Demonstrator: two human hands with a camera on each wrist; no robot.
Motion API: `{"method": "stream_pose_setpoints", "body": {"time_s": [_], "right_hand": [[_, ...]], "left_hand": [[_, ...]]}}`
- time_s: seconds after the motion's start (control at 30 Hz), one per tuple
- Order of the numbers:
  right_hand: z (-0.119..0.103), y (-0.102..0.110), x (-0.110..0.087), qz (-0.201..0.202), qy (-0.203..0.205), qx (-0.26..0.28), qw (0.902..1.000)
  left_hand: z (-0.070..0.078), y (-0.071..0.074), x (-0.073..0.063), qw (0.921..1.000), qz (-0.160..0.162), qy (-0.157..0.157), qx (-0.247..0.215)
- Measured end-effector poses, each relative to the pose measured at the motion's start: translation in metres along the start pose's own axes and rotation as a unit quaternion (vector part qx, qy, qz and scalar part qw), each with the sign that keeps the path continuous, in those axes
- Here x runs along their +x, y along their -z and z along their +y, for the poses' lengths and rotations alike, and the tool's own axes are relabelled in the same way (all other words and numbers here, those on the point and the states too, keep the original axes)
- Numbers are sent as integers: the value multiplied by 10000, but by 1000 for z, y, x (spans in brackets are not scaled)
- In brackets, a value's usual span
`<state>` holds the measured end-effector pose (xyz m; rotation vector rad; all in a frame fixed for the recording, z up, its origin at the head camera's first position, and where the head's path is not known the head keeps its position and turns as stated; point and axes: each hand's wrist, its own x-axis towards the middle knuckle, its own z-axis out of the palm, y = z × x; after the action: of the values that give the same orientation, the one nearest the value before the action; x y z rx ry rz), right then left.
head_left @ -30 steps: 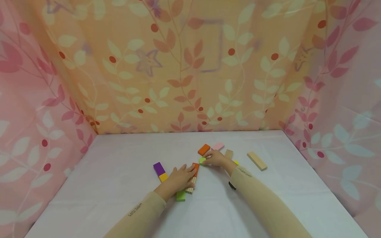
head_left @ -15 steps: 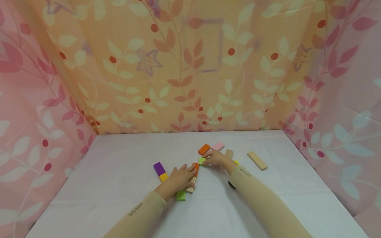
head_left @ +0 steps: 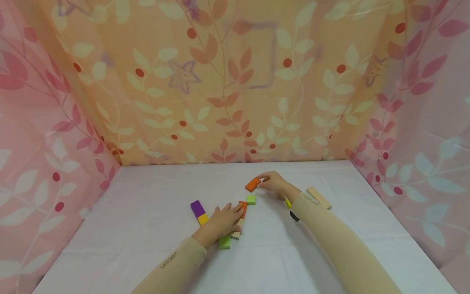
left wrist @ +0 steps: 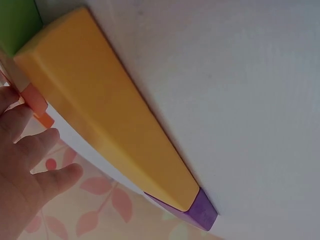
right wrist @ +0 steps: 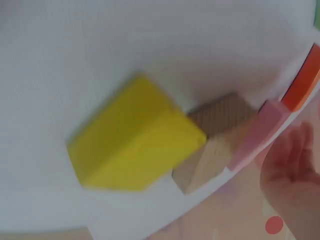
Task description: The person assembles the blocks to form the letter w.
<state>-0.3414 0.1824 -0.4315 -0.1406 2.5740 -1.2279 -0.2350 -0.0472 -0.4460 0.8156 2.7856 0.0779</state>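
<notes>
My left hand (head_left: 222, 220) rests with spread fingers over a row of blocks, its fingertips at an orange block (head_left: 243, 207). Striped-looking pale wood blocks (head_left: 236, 235) show below the fingers, and a green block (head_left: 224, 243) shows under the wrist. Further back, my right hand (head_left: 274, 182) has its thumb and fingertips right at the near end of another orange block (head_left: 251, 185), its fingers loosely bent. In the right wrist view a pink block (right wrist: 260, 132) lies between that orange block and a wood block (right wrist: 215, 145); the hand hides pink in the head view. A small lime block (head_left: 251, 200) sits between the hands.
A purple block (head_left: 197, 208) and an amber block (head_left: 203, 220) lie end to end on the left. A yellow block (right wrist: 135, 137) is beneath the right wrist. A long wood plank (head_left: 318, 197) lies right of it. Patterned curtains (head_left: 220, 81) enclose the white table (head_left: 147, 204).
My right hand has left the lime block and moved back and slightly right, to the orange block. The lime block is uncovered. My left hand stays put.
</notes>
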Motion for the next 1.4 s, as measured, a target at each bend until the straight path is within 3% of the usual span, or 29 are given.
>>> {"method": "stream_pose_setpoints", "body": {"time_s": [0.1, 0.2, 0.43, 0.63, 0.83, 1.07, 1.23, 1.4], "right_hand": [[-1, 5, 9, 138, 256, -977, 9948], [1, 6, 16, 20, 145, -1565, 9876], [10, -1, 22, -234, -306, -1461, 9885], [14, -7, 28, -219, 20, -2007, 9794], [10, -9, 26, 115, 251, -2367, 9712], [10, -12, 19, 620, 361, -2044, 9763], [5, -9, 4, 1068, 237, -1126, 9876], [-1, -5, -10, 1088, -85, -138, 9939]], "left_hand": [[1, 0, 0, 10000, 9, 15, 22], [2, -1, 0, 10000, 26, 4, 31], [7, -1, -3, 10000, 11, 12, -60], [10, 1, -7, 10000, 18, -2, -9], [9, 1, -8, 10000, 71, -19, 60], [7, 1, -7, 10000, 48, 33, 4], [7, 3, -7, 9999, -14, 99, -66], [5, 2, -6, 9999, -13, 143, -17]]}}
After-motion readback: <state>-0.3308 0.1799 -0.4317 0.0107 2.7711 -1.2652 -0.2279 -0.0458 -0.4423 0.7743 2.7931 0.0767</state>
